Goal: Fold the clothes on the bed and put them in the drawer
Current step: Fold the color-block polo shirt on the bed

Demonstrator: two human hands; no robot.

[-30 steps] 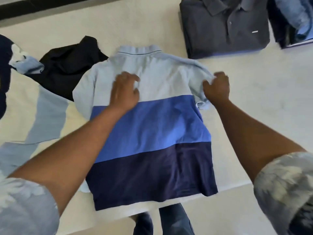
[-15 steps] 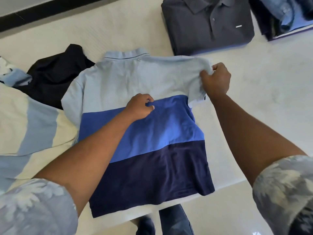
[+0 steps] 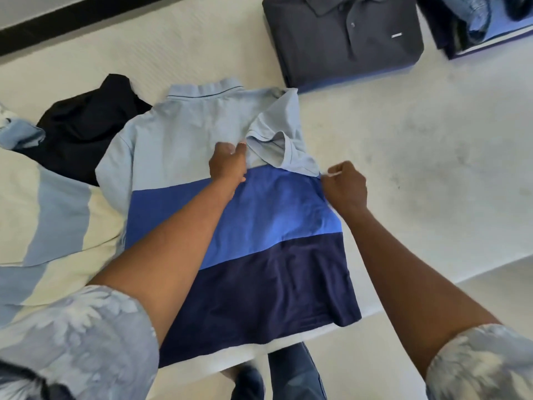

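Left hand [image 3: 227,164] pinches the folded-in sleeve [image 3: 274,134] just beyond it; right hand [image 3: 346,186] pinches the striped shirt [image 3: 288,212] by its side edge, flat on the bed [image 3: 418,168] beneath both. Best keep the fold line straight and taut.

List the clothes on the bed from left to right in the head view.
black garment → blue colour-block polo shirt → folded grey polo shirt → pile of blue clothes. The striped cloth at the left overlaps the black garment, so it is left out.

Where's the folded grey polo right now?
Head view, upper right: the grey polo lies on the bed, beyond the tri-colour shirt, left of the blue pile.
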